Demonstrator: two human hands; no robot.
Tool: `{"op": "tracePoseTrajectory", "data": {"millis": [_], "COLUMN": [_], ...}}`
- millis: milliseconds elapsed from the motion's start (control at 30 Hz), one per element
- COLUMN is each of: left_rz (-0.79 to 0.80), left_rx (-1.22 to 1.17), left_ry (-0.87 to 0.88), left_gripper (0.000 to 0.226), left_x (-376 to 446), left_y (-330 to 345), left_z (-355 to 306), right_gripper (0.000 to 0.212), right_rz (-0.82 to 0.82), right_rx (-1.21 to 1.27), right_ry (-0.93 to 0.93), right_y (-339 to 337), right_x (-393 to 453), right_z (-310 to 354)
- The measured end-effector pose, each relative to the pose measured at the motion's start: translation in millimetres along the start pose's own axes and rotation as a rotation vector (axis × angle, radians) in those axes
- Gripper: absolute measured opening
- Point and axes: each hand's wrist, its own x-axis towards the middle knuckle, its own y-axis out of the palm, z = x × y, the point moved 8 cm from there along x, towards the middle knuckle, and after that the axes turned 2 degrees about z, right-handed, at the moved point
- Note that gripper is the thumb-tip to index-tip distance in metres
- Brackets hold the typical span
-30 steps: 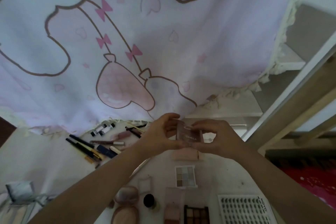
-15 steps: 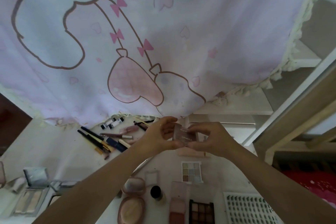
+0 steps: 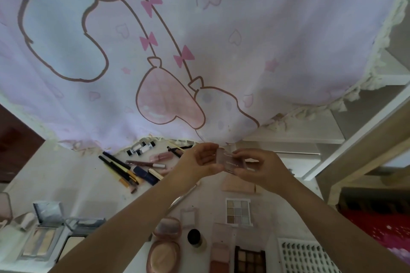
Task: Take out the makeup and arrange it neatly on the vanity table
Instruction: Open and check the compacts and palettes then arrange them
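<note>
**Compact held above a crowded table**

Head view: hands meet over the far middle of the pale vanity table [image 3: 66, 184], both pinching one small mauve rectangular compact case [image 3: 230, 162] with faint lettering on its lid. The left hand [image 3: 199, 162] grips its left edge with curled fingers; the right hand [image 3: 259, 168] clasps the right edge and underside. The case is raised clear of the tabletop, above a folded pink pouch [image 3: 238, 185].

The case looks light, rigid and smooth, likely slick plastic, with pressed powder inside that could crack if dropped. Its short side edges seem the safest hold, keeping the hinge shut.

Room is tight. A loose cluster of dark pencils and tubes [image 3: 133, 166] lies to the far left; a white nine-pan eyeshadow palette [image 3: 238, 210] sits just nearer than the pouch; round pink powder compacts [image 3: 165, 244] and a dark multi-pan palette [image 3: 249, 260] fill the near edge. Bare surface shows at the left, between the pencils and the open silver-framed palettes [image 3: 44, 235]. A printed pink-and-lilac cloth [image 3: 199, 40] overhangs the far edge.
</note>
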Motion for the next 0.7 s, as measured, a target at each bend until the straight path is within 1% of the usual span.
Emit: {"op": "tracePoseTrajectory", "data": {"millis": [67,133,333,433,500,567,600,633,700], "left_rz": [0.005,0.015,0.039,0.079,0.101,0.137,0.161,0.180,0.205], "left_rx": [-0.004,0.005,0.021,0.036,0.006,-0.007,0.015,0.048,0.114], "left_ry": [-0.010,-0.008,0.030,0.045,0.033,-0.016,-0.043,-0.065,-0.107], "left_gripper": [0.045,0.047,0.049,0.055,0.058,0.058,0.058,0.057,0.059], "left_x": [2,3,0,-4,-4,-3,-2,-1,1], "left_y": [0,1,5,7,6,3,2,0,-5], "left_z": [1,2,0,3,7,13,18,23,33], "right_gripper": [0.026,0.021,0.014,0.014,0.016,0.016,0.021,0.031,0.046], "right_rz": [0.083,0.143,0.119,0.031,0.048,0.072,0.048,0.009,-0.035], "right_rx": [-0.061,-0.131,-0.163,0.008,0.097,0.227,0.313,0.392,0.452], "right_ry": [0.025,0.023,-0.024,0.138,0.220,0.307,0.369,0.438,0.538], "right_y": [2,5,3,-6,-6,-3,-3,-3,-1], "right_x": [0,1,3,5,7,8,8,9,8], "right_z": [5,12,23,0,-12,-23,-30,-38,-50]}}
